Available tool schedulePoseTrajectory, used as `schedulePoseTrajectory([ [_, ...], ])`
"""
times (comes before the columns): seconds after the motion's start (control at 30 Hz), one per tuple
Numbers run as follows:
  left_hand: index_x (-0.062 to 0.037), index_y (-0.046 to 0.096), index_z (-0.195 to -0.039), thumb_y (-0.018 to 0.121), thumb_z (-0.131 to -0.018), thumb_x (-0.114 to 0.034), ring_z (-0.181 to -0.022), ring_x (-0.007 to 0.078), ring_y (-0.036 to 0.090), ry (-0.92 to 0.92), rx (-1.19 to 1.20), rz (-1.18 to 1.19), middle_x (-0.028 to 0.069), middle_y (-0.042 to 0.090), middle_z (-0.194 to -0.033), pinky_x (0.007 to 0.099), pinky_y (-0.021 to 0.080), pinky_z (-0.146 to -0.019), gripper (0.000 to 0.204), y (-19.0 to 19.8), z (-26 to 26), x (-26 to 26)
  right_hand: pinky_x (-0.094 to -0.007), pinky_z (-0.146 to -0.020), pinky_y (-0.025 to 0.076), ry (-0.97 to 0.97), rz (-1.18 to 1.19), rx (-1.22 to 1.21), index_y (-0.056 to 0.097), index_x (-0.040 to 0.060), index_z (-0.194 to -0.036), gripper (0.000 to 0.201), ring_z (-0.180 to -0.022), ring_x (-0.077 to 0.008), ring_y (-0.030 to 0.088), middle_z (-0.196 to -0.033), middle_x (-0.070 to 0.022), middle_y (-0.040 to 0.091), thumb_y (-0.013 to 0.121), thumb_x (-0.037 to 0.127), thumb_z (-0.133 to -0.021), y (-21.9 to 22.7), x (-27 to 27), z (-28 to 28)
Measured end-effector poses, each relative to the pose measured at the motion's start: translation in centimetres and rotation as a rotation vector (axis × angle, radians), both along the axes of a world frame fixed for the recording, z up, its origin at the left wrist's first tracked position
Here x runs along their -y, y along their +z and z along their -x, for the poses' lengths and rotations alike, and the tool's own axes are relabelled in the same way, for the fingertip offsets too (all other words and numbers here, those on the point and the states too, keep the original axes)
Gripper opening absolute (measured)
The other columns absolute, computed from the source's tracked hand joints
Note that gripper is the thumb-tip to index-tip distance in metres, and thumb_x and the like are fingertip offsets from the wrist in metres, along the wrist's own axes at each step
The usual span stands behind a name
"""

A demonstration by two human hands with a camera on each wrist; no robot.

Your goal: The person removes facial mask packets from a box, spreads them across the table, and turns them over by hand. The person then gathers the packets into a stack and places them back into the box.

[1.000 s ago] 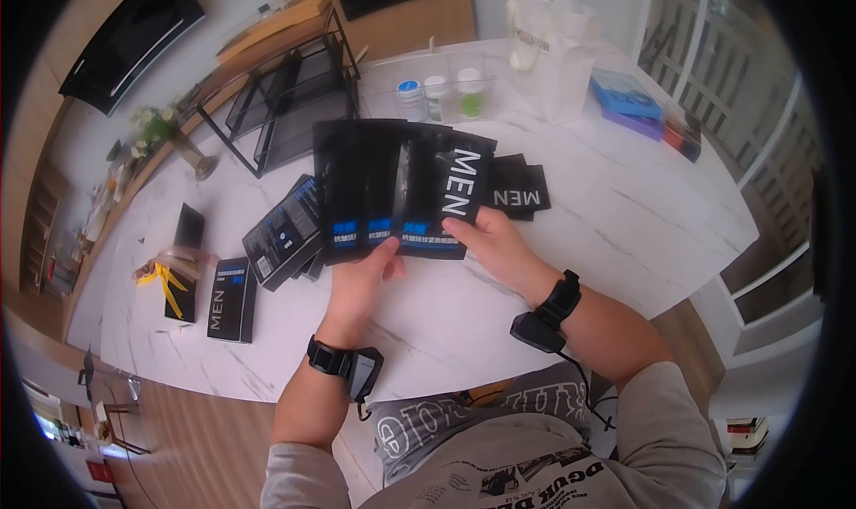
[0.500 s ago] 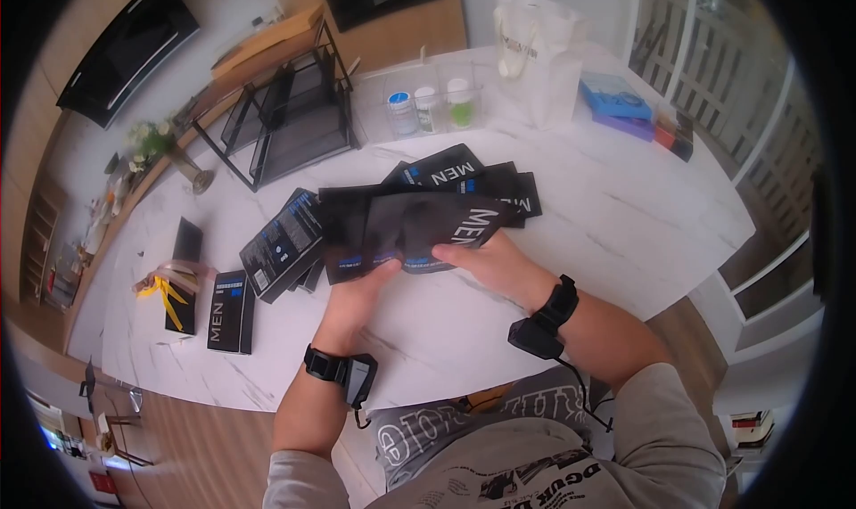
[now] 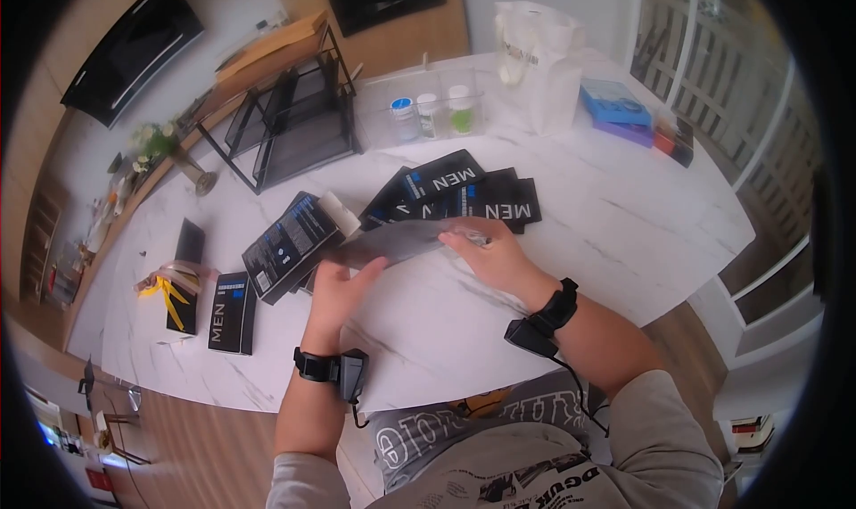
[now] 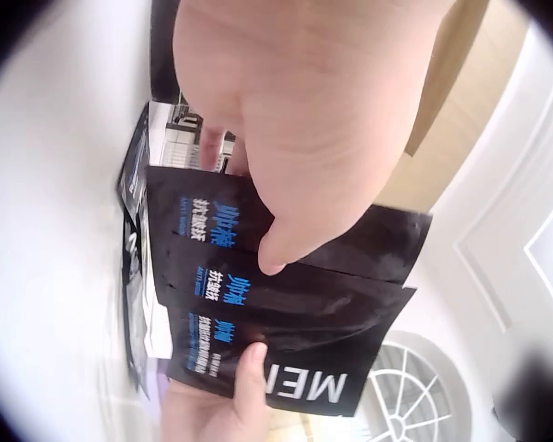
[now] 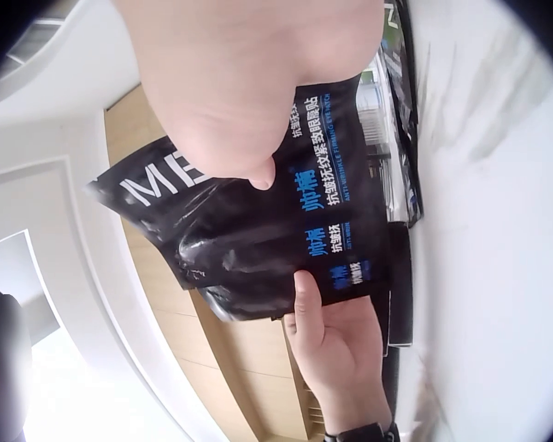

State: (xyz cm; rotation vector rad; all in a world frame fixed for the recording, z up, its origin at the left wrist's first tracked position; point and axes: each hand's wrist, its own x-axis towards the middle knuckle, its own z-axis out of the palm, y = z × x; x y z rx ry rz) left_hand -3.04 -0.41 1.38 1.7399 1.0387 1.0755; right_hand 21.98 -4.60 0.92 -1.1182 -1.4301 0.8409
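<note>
Between both hands is a fan of several black sachets, tilted nearly edge-on in the head view. White "MEN" lettering and blue and white print show on them in both wrist views. My left hand pinches the fan's left part, thumb on the printed face and fingers behind. At the other end my right hand grips the sachets with its thumb across the front. Just beyond the hands, more black sachets lie overlapping on the table.
Left of the hands lie black boxes, one with a white open end. A "MEN" box and a ribboned black box are farther left. Behind stand a mesh rack, bottles, a white bag and a blue box.
The held sachets have come down and tipped from facing the head camera to almost edge-on. More of the sachets on the table and a box's white end now show behind them.
</note>
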Motion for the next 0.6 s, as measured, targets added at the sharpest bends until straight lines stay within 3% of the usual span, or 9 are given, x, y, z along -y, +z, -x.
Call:
schedulePoseTrajectory([
  [0.07, 0.002, 0.07, -0.105, 0.071, -0.088, -0.006, -0.087, 0.0125, 0.064, -0.045, -0.045, -0.126, 0.0048, 0.071, -0.095, 0.0268, 0.049, -0.083, 0.018, 0.1, -0.3, 0.1, -0.0262, -0.082, 0.053, 0.097, -0.04, -0.003, 0.068, -0.0007, -0.116, 0.028, -0.095, -0.0151, 0.068, -0.105, -0.0124, 0.073, 0.069, 0.012, -0.092, 0.0, -0.3, -0.1],
  [0.2, 0.0041, 0.069, -0.108, 0.068, -0.091, -0.007, -0.093, 0.0165, 0.065, -0.112, -0.106, -0.087, 0.0096, 0.071, -0.102, 0.0289, 0.049, -0.086, 0.02, 0.0, -0.3, 0.4, -0.0268, -0.085, 0.053, 0.189, -0.16, 0.074, 0.068, 0.0028, -0.118, 0.033, -0.097, -0.0156, 0.069, -0.108, -0.0117, 0.073, 0.073, 0.01, -0.087, -0.4, -0.6, -0.3],
  [0.3, 0.0045, 0.068, -0.11, 0.065, -0.092, -0.005, -0.095, 0.0189, 0.065, -0.131, -0.065, -0.025, 0.0117, 0.071, -0.104, 0.0299, 0.05, -0.087, 0.02, 0.8, -0.7, 1.0, -0.0288, -0.093, 0.051, 0.258, -0.04, 0.093, 0.066, -0.002, -0.119, 0.028, -0.104, -0.017, 0.067, -0.111, -0.0128, 0.072, 0.063, 0.002, -0.092, 0.6, -0.2, -0.1],
  [0.4, 0.0026, 0.068, -0.111, 0.064, -0.092, -0.004, -0.097, 0.0223, 0.067, -0.151, -0.105, -0.141, 0.0132, 0.071, -0.106, 0.0305, 0.05, -0.086, 0.02, 1.2, -0.7, 1.0, -0.0294, -0.094, 0.051, 0.268, -0.048, 0.138, 0.066, -0.0006, -0.121, 0.029, -0.109, -0.0164, 0.065, -0.115, -0.0132, 0.071, 0.063, 0.001, -0.092, 0.8, -0.1, -0.1],
  [0.5, 0.0003, 0.069, -0.112, 0.066, -0.086, 0.001, -0.097, 0.0255, 0.067, -0.216, -0.096, -0.234, 0.0145, 0.071, -0.107, 0.0322, 0.051, -0.085, 0.026, 1.2, -0.7, 0.8, -0.0317, -0.095, 0.051, 0.332, -0.11, 0.065, 0.066, 0.0016, -0.122, 0.033, -0.111, -0.0198, 0.065, -0.119, -0.0136, 0.069, 0.065, 0.001, -0.09, 0.1, -0.5, -0.2],
  [0.6, -0.0009, 0.07, -0.11, 0.069, -0.078, 0.007, -0.097, 0.0285, 0.067, -0.178, -0.107, -0.348, 0.0149, 0.071, -0.105, 0.0341, 0.052, -0.084, 0.033, 1.7, -0.9, 1.2, -0.0344, -0.097, 0.05, 0.307, -0.275, 0.212, 0.066, 0.0023, -0.122, 0.036, -0.114, -0.025, 0.064, -0.123, -0.014, 0.067, 0.068, 0.001, -0.086, 0.0, -0.7, -0.4],
])
